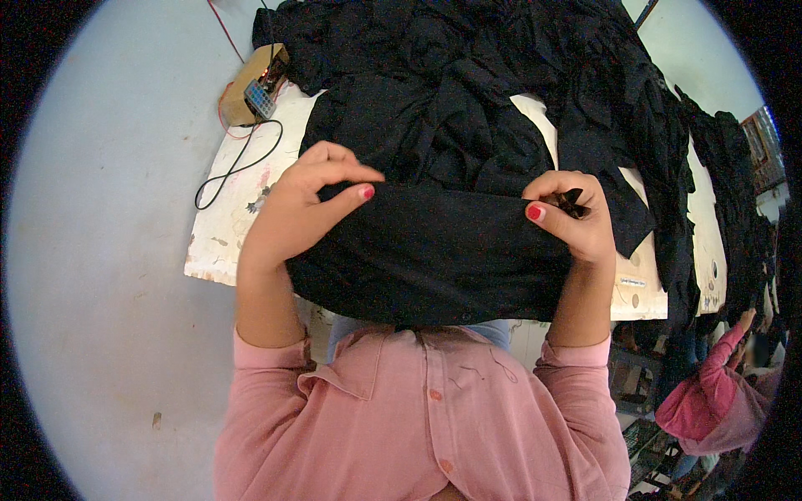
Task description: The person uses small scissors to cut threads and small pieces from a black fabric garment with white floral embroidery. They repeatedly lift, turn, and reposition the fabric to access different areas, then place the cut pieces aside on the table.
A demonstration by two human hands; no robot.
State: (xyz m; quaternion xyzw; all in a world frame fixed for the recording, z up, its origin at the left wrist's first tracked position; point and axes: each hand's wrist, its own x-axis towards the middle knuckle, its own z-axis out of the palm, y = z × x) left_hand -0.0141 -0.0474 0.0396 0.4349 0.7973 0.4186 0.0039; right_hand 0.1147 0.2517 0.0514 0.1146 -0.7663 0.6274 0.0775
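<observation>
Spanning left grip [305, 199] to right grip [578, 213], black cloth [451, 246]; edge at fingertips [367, 193]

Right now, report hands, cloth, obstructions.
Left hand and right hand at far edge of black cloth. Right also holds small dark object, kind unclear. Black fabric heap just beyond.

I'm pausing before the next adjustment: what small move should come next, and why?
I'd probably draw the near edge of the black cloth slightly toward the body, keeping it level. The left hand is at one end of that edge and the right hand pinches the other, while rumpled cloth lies just beyond it.
</observation>
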